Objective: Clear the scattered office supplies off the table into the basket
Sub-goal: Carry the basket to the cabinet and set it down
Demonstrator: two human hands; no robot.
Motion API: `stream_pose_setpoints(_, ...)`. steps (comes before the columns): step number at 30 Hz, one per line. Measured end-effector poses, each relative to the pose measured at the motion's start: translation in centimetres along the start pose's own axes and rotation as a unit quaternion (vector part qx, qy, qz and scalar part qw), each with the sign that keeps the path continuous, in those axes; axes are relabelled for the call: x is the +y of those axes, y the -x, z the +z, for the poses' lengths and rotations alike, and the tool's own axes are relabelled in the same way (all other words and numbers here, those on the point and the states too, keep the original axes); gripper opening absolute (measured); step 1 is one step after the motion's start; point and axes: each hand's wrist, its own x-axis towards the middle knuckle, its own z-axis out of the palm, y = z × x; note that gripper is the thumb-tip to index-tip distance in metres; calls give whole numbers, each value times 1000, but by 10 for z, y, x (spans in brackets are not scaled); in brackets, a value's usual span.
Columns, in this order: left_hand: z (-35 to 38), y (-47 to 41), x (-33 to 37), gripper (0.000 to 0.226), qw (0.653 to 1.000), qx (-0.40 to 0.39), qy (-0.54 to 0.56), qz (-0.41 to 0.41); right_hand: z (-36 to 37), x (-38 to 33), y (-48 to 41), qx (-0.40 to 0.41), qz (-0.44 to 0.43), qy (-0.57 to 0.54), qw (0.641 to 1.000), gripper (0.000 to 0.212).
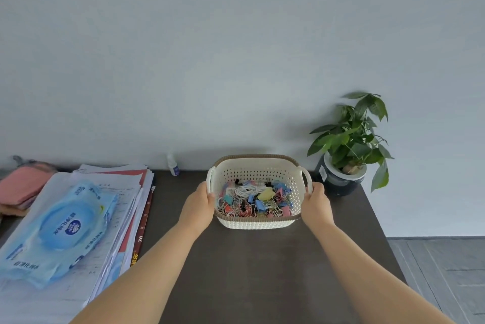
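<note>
The basket (258,222) is seen at the far middle of the dark, matte tabletop (249,271), just short of the pale wall. It is a cream plastic tub with rounded corners, its walls are pierced with rows of small holes, and its rim is trimmed with a brown woven-look band. Its long axis is laid left to right, a loop handle is set at each short end, and the open mouth is turned upward. It is gripped at both ends: the left hand (200,204) is clasped against the left side with the thumb hooked over the rim, and the right hand (316,203) is clasped the same way on the right; the fingers underneath are hidden. Inside, a heap of coloured binder clips (259,204) is tangled with wire paper clips, and a coiled white cable (245,190) is laid on top. To the left, a soft blue wipes pack (60,226) is set on a fanned stack of papers (126,192). A leafy plant (351,140) is placed at the right corner.
</note>
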Motion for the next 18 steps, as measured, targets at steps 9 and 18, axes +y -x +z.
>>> stream_pose_setpoints(9,-1,-13,11,44,1000,-18,20,3,-5,-4,-23,-39,-11,18,999,22)
stream_pose_setpoints(18,-12,-15,18,47,999,-38,-12,-8,-11,-8,-27,-66,-3,-8,998,26)
